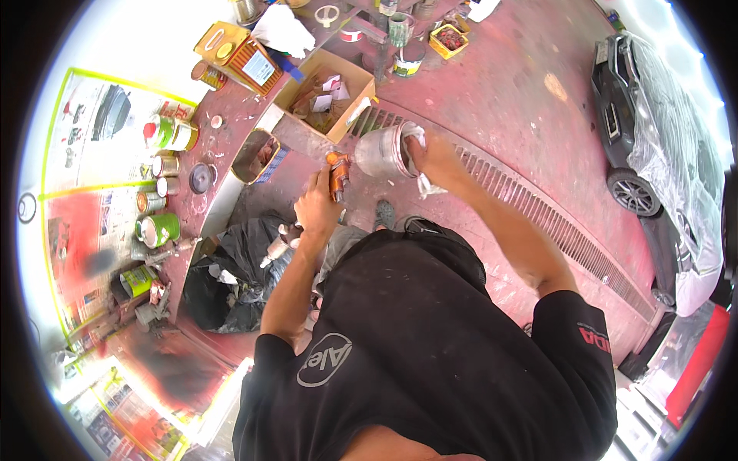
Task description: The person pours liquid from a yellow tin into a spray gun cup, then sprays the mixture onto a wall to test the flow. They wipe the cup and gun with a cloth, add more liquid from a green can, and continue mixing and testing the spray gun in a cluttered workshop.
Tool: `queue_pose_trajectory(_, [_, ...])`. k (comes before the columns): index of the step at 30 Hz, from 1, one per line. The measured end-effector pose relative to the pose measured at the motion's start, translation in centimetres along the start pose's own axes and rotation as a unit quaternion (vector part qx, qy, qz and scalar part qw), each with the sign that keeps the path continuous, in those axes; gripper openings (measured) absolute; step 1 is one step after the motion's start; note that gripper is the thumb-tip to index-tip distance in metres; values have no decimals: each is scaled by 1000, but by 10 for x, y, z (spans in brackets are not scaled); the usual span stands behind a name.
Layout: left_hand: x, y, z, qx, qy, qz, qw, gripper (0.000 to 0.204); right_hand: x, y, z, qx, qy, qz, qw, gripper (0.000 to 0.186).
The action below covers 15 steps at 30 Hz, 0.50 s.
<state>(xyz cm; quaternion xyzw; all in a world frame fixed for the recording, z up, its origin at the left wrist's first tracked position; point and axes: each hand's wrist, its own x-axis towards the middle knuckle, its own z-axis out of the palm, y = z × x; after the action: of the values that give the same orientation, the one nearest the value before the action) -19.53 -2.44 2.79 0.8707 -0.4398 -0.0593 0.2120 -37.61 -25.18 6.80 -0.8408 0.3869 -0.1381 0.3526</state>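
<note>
The left forearm rises almost straight from its black sleeve, and the left hand shows its back, its fingers closed on an orange spray gun. The gun is held out in front of the body, beyond the waist and near a cardboard box. The right arm reaches up and inward from the other side, elbow bent outward, forearm slanting across; the right hand is at the mouth of a cloudy, see-through cup, its fingers clamped on a white cloth. The cup is tipped on its side, mouth toward the right hand, its base end just beside the gun; whether the two are joined is hard to tell. Some right fingertips are hidden by the cloth and the cup's rim, and much of the gun's grip is covered by the left hand. The lower body is mostly hidden beneath the black shirt
</note>
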Motion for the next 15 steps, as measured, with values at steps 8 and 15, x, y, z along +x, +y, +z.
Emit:
queue_pose_trajectory(8, [15,-5,36,-7,41,-26,999,62,-52,-22,34,527,-59,392,751,36])
queue_pose_trajectory(15, [12,-15,62,-88,63,-61,992,70,-69,-75,-29,477,-138,374,783,33])
